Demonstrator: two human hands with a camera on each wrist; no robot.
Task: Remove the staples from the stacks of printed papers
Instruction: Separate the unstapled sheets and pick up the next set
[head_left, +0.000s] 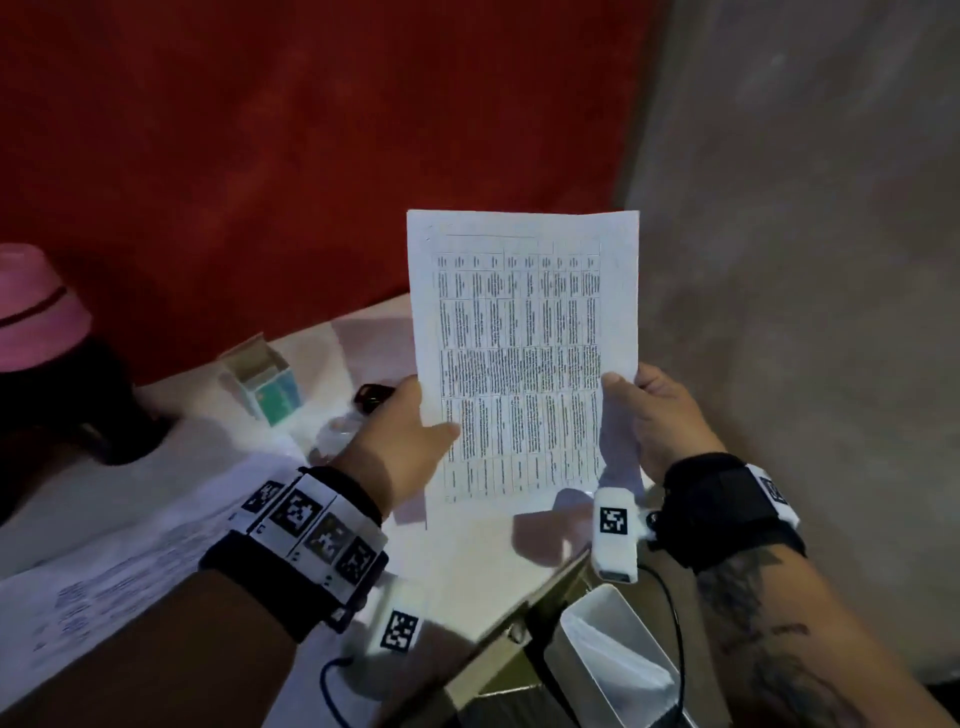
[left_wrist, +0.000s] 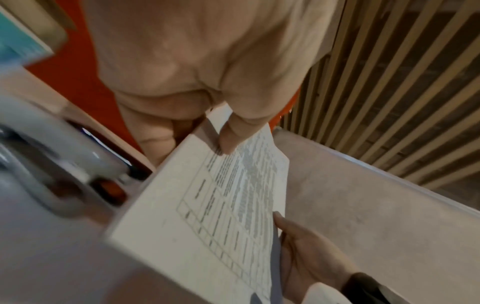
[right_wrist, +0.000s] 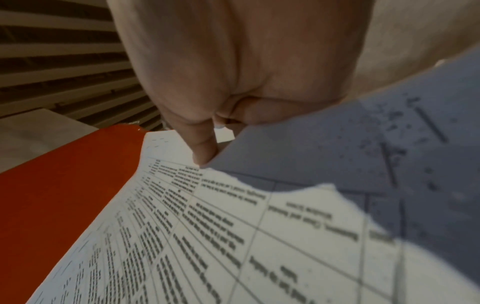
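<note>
A printed paper stack (head_left: 519, 353) with a table of text is held upright above the table. My left hand (head_left: 415, 431) pinches its lower left edge, thumb on the front. My right hand (head_left: 649, 410) pinches the lower right edge, thumb on the print. The left wrist view shows the paper stack (left_wrist: 207, 205) with my left thumb (left_wrist: 233, 135) on it and the right hand (left_wrist: 306, 257) opposite. In the right wrist view my right thumb (right_wrist: 202, 148) presses the paper (right_wrist: 233, 236). No staple can be made out.
More printed sheets (head_left: 104, 587) lie on the white table (head_left: 467, 571) at the lower left. A small open box (head_left: 262, 382) and a dark small object (head_left: 371, 397) sit behind my left hand. A white bin (head_left: 613, 660) stands below the table's edge. A pink hat (head_left: 36, 312) is far left.
</note>
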